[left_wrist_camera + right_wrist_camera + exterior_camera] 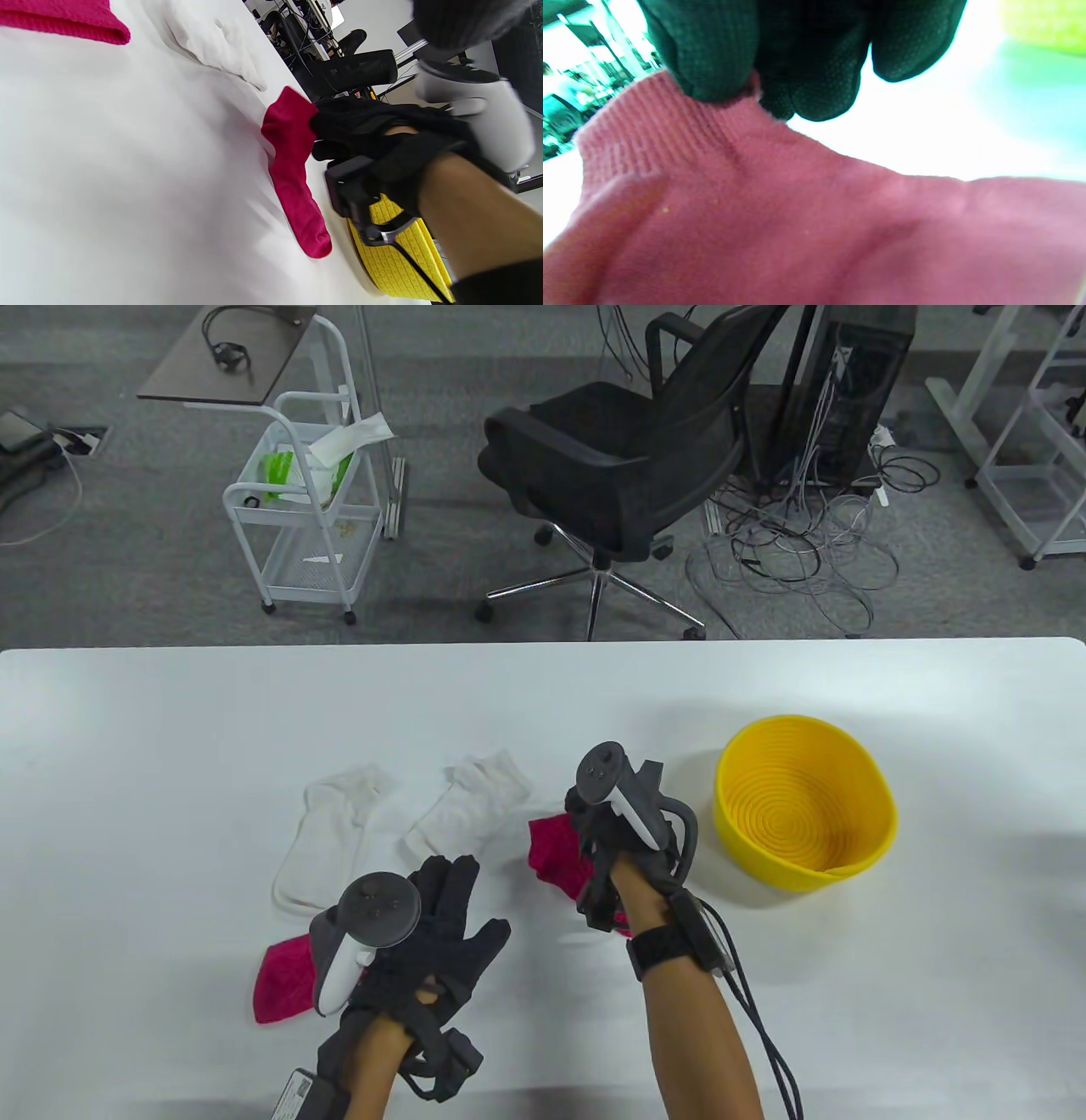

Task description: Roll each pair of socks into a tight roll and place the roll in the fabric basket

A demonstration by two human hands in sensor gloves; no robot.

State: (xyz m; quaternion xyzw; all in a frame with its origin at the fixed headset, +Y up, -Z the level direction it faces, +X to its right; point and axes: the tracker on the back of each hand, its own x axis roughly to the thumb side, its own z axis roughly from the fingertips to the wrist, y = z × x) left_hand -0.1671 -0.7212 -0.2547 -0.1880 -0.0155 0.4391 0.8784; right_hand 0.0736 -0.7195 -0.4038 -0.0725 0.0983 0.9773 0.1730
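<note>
Two white socks [327, 831] [468, 814] lie flat mid-table. One pink sock [282, 980] lies at the front left, partly under my left hand [441, 899], whose fingers are spread straight and hold nothing. A second pink sock [556, 853] [292, 169] lies right of centre; my right hand [585, 823] [763, 97] pinches its ribbed cuff between gloved fingertips. The yellow basket [882, 806] [394, 258] stands empty to the right of that hand.
Beyond the table's far edge are a black office chair [628, 466], a white wire cart [310, 509] and a tangle of cables [797, 551] on the floor. Bare white tabletop [170, 746] stretches to the left and behind the socks.
</note>
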